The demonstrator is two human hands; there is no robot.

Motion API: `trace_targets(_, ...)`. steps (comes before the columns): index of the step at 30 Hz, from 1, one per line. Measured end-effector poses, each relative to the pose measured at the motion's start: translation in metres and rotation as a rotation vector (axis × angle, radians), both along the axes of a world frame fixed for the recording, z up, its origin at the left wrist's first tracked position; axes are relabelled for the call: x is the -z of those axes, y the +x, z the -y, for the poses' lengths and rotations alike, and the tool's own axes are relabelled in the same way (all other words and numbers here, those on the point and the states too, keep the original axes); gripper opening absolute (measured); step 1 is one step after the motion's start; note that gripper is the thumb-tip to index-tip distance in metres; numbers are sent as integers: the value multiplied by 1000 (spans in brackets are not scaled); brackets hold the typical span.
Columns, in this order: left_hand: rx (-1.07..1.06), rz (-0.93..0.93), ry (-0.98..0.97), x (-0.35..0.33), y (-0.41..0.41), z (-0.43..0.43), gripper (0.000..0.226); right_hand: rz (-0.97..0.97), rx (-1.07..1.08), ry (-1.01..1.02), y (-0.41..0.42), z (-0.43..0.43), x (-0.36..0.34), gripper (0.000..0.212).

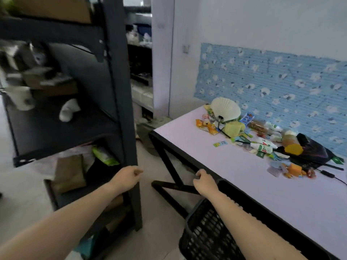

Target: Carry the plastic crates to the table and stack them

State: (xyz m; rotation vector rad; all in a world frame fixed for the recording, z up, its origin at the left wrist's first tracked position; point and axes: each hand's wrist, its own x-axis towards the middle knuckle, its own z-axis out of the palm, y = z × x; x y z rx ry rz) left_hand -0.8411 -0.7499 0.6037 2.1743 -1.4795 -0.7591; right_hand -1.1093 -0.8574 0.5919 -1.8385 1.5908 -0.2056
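Observation:
A black plastic mesh crate (204, 235) hangs low at the bottom centre, tilted, against the near edge of the table (244, 177). My right hand (203, 182) is closed on the crate's far upper rim, just beside the table's black frame. My right forearm lies across the crate and hides part of its rim. My left hand (129, 176) is out to the left, in front of the dark post of the shelf rack (129, 109). Its fingers are curled and nothing shows in them. The table has a pale lilac top.
Snack packets, bottles, a white fan (225, 109) and a black bag (311, 149) crowd the table's far right side along the blue flowered wall. The shelf rack stands close on the left with boxes and bags. A narrow strip of tiled floor (159, 231) runs between rack and table.

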Motion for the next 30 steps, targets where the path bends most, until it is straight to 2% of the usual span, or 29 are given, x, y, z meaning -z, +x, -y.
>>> trace_targets(7, -255, 72, -28, -49, 150, -158, 31, 87, -445, -85, 232, -104, -38, 23)
trace_targets(15, -617, 139, -20, -88, 285, -311, 40, 222, -926, -66, 433, -246, -79, 40)
trace_targets(23, -809, 119, -64, -82, 373, -348, 41, 235, -1189, -98, 591, -303, -92, 36)
trace_targets(27, -962, 133, -118, -89, 416, -361, 35, 269, -1278, -32, 674, -324, -88, 18)
trace_targets(30, -1074, 131, -104, -84, 441, -386, 36, 253, -1298, -27, 733, -336, -87, 14)
